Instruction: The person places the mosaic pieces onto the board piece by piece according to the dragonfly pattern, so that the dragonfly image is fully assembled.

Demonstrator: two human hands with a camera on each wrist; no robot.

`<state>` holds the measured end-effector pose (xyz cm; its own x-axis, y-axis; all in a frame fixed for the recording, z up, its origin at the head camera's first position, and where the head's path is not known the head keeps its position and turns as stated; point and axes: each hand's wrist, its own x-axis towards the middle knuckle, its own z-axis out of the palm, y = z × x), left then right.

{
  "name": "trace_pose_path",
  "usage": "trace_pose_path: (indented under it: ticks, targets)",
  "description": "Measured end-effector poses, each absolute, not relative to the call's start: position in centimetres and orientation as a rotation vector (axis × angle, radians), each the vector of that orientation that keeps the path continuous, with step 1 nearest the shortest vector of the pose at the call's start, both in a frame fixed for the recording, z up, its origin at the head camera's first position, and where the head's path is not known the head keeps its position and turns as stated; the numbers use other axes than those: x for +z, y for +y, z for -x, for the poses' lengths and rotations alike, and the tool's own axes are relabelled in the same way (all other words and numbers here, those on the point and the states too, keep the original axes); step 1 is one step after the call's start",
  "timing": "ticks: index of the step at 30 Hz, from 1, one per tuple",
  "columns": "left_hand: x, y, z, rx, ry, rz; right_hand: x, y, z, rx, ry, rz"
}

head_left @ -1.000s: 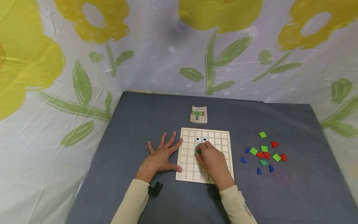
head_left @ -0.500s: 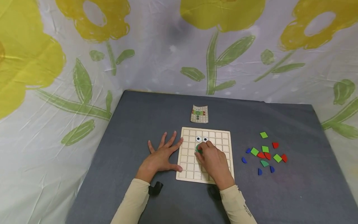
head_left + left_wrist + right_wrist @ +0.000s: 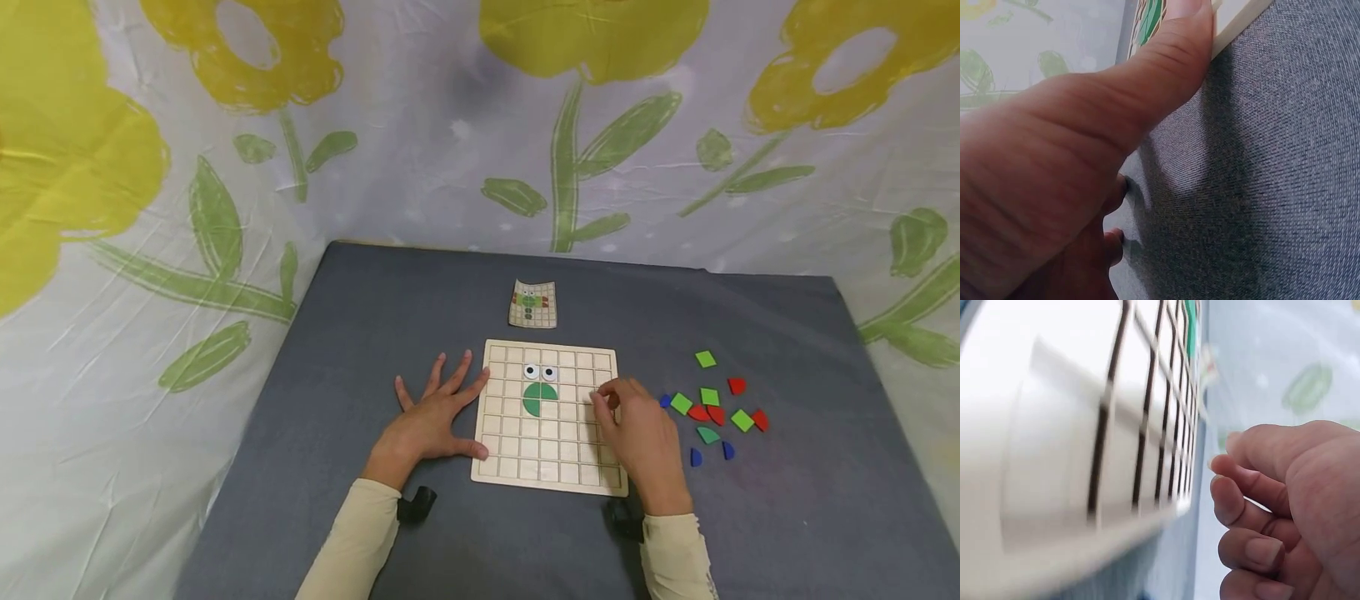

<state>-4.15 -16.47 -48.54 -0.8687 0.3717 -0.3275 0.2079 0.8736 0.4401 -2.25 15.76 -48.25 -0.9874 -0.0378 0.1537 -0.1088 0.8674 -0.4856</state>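
Observation:
A pale wooden grid board [image 3: 567,452] lies on the dark table. Two eye pieces [image 3: 540,372] sit side by side in its upper cells. Directly below them, green quarter-circle pieces [image 3: 532,401] fill three cells, and the cell at lower right of that group shows bare wood. My left hand [image 3: 427,427] lies spread at the board's left side, thumb and index fingertip touching its edge. Over the right edge hovers my right hand [image 3: 643,442], its fingers loosely curled. The right wrist view shows nothing between thumb [image 3: 1266,447] and fingers.
A small picture card [image 3: 533,304] with a printed grid figure lies beyond the board. Right of my right hand are scattered loose pieces: light green squares [image 3: 709,397], red pieces [image 3: 737,386], blue pieces [image 3: 696,457] and one green quarter circle [image 3: 707,435].
My right hand has let go of the green piece on the board and moved right to the board's edge, uncovering the green group. The left hand has stayed in place.

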Motion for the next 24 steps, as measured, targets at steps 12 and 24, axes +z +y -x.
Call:
trace_pose_path:
  ticks: [12, 24]
  targets:
    - [-48.4, -16.5, 4.1, 0.562, 2.633, -0.432, -47.1, 23.4, 0.2, 0.677, -2.878, 0.221]
    - [-48.4, -16.4, 4.1, 0.544, 2.637, -0.430, -47.6, 28.0, -2.5, 0.687, -3.003, 0.292]
